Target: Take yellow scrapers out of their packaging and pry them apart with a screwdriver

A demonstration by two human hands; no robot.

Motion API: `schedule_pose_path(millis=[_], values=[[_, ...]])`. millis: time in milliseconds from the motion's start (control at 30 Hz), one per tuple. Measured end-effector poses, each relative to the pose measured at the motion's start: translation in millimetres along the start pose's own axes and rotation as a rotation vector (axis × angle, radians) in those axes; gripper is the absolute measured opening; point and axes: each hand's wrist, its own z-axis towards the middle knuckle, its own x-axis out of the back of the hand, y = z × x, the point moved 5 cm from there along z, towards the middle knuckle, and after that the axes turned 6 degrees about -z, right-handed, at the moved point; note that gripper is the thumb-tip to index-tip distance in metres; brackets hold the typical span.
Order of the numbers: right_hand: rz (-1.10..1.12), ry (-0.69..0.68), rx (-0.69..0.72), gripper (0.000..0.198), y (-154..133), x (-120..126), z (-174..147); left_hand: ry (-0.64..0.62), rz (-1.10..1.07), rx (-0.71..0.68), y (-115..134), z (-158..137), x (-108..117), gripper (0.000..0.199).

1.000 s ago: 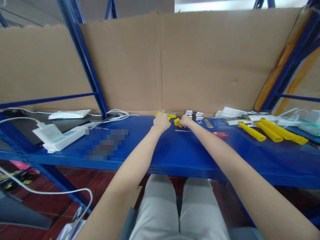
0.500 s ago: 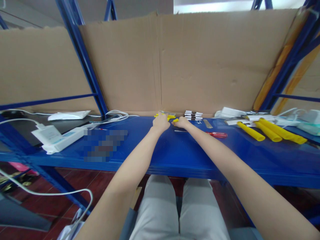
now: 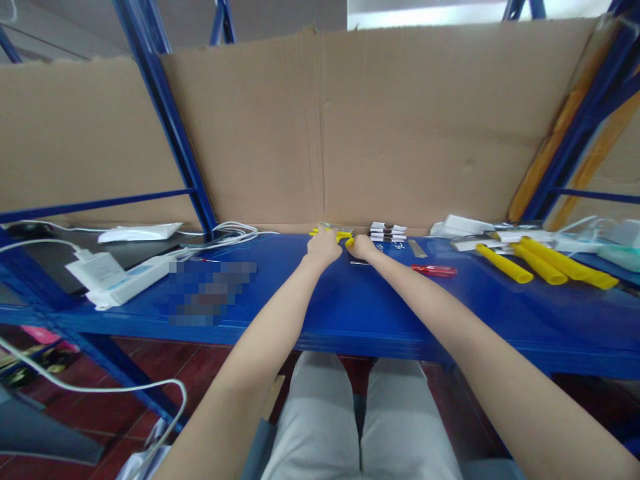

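At the back middle of the blue shelf, my left hand (image 3: 324, 246) is closed over a yellow piece (image 3: 343, 235), which sticks out on both sides of the fingers. Just to its right, my right hand (image 3: 361, 247) is closed, with a small yellow part (image 3: 349, 242) at its fingertips. My hands cover most of both, so their exact kind does not show. A screwdriver with a clear red handle (image 3: 434, 270) lies beside my right forearm, its shaft partly hidden behind the arm. Small white-and-dark bundles (image 3: 388, 232) sit behind my right hand, near a flat metal strip (image 3: 417, 249).
Several yellow tubes (image 3: 505, 264) lie at the right beside white packets (image 3: 463, 227). On the left are a white power strip (image 3: 133, 277) with a charger, coiled white cable (image 3: 235, 232) and a blurred patch. Upright cardboard (image 3: 400, 120) closes off the back between blue posts.
My right hand has shifted slightly, and the yellow part at its fingertips now looks more upright. The left hand stays nearly where it was.
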Motion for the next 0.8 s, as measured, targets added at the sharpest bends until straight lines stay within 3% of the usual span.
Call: schedule_pose_path(millis=[333, 567, 700, 800], values=[[0.033, 0.005, 0.006, 0.040, 4, 2, -3, -0.038, 0.010, -0.025, 1, 0, -1, 0.048], [0.181, 0.028, -0.047, 0.034, 12, 4, -3, -0.081, 0.014, -0.069, 0, 2, -8, 0.049], [0.284, 0.108, -0.074, 0.023, 19, 14, 0, -0.106, 0.025, -0.080, 0, 2, -9, 0.052], [0.356, 0.145, -0.081, 0.025, 25, 21, -1, -0.117, 0.037, -0.117, 2, 2, -10, 0.052]])
